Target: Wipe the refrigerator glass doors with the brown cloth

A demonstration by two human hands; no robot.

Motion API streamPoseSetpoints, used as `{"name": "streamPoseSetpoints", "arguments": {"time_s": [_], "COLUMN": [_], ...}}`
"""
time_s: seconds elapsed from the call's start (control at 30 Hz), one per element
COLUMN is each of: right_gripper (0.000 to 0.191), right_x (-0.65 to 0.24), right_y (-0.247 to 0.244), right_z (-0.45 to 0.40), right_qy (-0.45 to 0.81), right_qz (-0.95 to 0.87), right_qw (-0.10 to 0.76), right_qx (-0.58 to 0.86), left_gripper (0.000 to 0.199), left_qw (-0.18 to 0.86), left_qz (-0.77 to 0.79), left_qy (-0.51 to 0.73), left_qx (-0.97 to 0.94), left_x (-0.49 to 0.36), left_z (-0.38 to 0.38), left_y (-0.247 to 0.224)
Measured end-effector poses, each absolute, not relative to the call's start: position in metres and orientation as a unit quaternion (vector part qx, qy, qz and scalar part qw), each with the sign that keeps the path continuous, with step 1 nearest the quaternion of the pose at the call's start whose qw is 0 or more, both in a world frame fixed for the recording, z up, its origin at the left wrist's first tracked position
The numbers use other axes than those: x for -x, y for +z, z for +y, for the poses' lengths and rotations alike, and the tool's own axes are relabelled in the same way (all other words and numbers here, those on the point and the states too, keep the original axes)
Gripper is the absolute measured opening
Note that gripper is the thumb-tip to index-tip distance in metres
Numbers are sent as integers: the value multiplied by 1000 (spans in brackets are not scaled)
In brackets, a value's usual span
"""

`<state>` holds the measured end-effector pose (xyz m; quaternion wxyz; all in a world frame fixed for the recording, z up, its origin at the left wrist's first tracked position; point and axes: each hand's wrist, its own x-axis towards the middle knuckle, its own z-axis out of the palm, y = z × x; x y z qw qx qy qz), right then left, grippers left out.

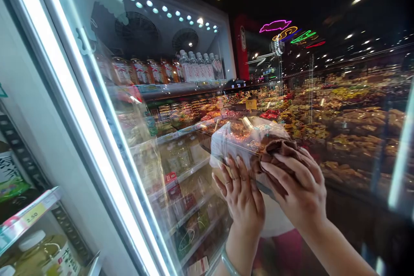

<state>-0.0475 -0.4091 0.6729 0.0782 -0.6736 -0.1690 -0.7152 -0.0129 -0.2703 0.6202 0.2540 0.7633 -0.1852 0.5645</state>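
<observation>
A large glass pane (pixel 181 138) of a drinks cooler stretches in front of me, showing shelves behind it and shop reflections on it. My left hand (pixel 242 198) lies against the pane with its fingers stretched and holds nothing; a pale bangle (pixel 228 261) circles that wrist. Just to its right, my right hand (pixel 299 185) grips a bunched brown cloth (pixel 280 148) and presses it to the glass. Part of the cloth is hidden under the fingers.
Bright vertical light strips (pixel 74 108) run along the cooler frame at left. Clear-capped bottles (pixel 197 67) stand on the upper shelf behind the glass. At lower left, a shelf with a price tag (pixel 32 216) holds juice bottles (pixel 48 250). Stacked goods and neon signs appear at right.
</observation>
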Motion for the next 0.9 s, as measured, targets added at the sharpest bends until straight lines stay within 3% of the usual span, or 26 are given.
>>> {"name": "streamPoseSetpoints", "arguments": {"time_s": [0.2, 0.4, 0.53, 0.73, 0.9], "right_gripper": [27, 41, 36, 37, 41], "right_x": [52, 59, 57, 58, 67], "right_y": [667, 641, 654, 625, 614], "right_z": [-395, -444, -447, -443, -475], "right_qy": [-678, -690, -721, -674, -686], "right_qz": [-207, -191, -138, -230, -194], "right_qw": [121, 100, 142, 119, 122], "right_qx": [695, 691, 664, 692, 691], "left_gripper": [74, 75, 75, 75, 82], "left_qw": [206, 245, 278, 246, 231], "left_qz": [-203, -189, -162, -197, -191], "left_qy": [602, 584, 585, 592, 564], "left_qx": [-744, -751, -745, -742, -769], "left_x": [14, 18, 21, 26, 35], "left_z": [-280, -284, -299, -310, -325], "left_y": [606, 608, 605, 585, 572]}}
